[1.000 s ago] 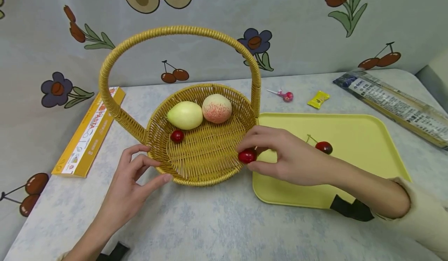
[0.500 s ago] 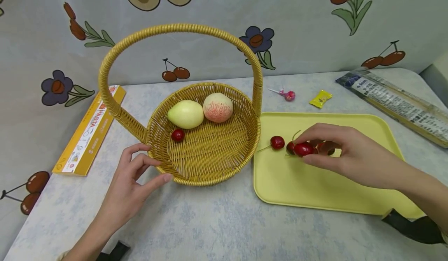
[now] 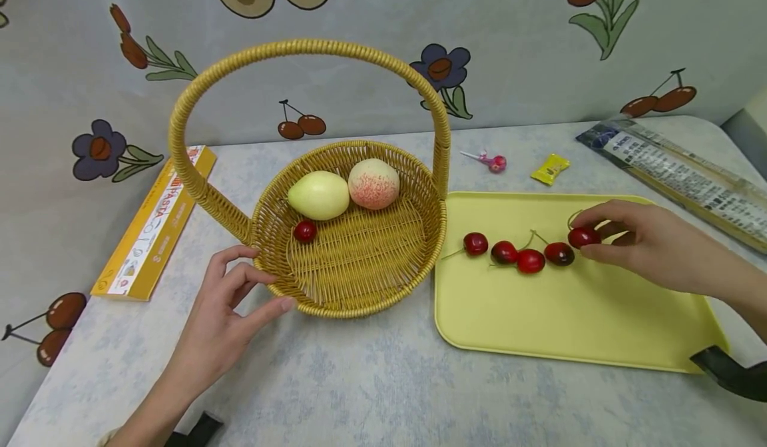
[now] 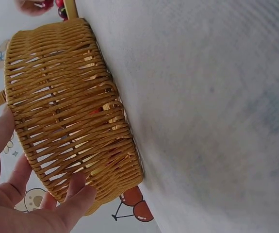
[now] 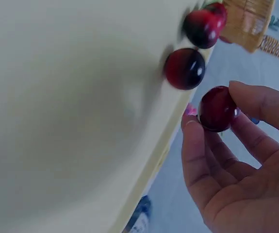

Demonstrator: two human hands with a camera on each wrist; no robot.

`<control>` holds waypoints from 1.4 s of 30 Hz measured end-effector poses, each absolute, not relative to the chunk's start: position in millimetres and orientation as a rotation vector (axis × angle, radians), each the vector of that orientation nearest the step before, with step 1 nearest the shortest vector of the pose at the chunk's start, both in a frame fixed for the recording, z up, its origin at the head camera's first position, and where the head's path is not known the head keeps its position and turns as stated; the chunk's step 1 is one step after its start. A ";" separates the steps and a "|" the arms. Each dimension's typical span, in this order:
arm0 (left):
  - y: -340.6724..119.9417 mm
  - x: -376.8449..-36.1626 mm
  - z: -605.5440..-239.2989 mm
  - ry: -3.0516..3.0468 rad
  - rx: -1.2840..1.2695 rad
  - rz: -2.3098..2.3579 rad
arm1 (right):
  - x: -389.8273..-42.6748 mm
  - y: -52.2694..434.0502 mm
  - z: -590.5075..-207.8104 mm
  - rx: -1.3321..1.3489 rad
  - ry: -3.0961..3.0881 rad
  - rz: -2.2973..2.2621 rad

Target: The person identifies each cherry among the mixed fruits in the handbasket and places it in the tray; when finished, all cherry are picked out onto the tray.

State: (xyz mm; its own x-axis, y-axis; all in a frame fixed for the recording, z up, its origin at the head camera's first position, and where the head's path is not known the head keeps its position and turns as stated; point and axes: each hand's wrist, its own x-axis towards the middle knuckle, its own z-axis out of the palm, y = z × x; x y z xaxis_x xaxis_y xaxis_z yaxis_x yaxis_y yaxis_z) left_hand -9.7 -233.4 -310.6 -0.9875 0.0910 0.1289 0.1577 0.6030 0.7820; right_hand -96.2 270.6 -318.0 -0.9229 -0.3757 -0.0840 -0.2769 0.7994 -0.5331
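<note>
Pale cloth-covered table (image 3: 371, 380), wicker basket (image 3: 353, 300), yellow tray (image 3: 539, 327), pasta box (image 3: 150, 227), lollipop (image 3: 493, 162), yellow candy (image 3: 549, 168), long packet (image 3: 677, 174)

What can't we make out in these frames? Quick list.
- Left wrist view: the basket contents are hidden behind its woven wall.
- Right wrist view: the cherry pinched by the right hand shows, but its stem does not; the tray is blurred.
- Head view: print on the pasta box and the long packet is too small; the yellow wrapper is unreadable.

Head view looks down across the table; wrist views sit close (sharing basket (image 3: 350, 234), tray (image 3: 539, 314)).
</note>
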 end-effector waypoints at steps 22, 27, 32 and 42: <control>-233.6 -10.5 -310.8 -2.753 -0.206 -1.345 | -103.8 287.3 -335.1 -0.497 2.692 -0.697; -233.6 -9.9 -311.5 -2.752 -0.205 -1.352 | -100.3 287.1 -331.5 -0.526 2.736 -0.677; -233.9 -9.5 -311.9 -2.745 -0.212 -1.358 | -94.7 281.9 -320.8 -0.492 2.803 -0.608; -235.6 -11.0 -311.9 -2.760 -0.214 -1.365 | -81.8 227.8 -286.0 -0.798 2.889 -0.806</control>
State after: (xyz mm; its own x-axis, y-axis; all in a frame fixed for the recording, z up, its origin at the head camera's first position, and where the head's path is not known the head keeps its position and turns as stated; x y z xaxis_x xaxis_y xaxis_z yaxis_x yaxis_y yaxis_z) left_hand -11.0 -235.6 -311.9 -0.9888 0.0995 0.1109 0.1485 0.5993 0.7866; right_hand -81.8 227.8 -286.0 -0.8671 -0.4883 0.0984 -0.4687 0.7332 -0.4928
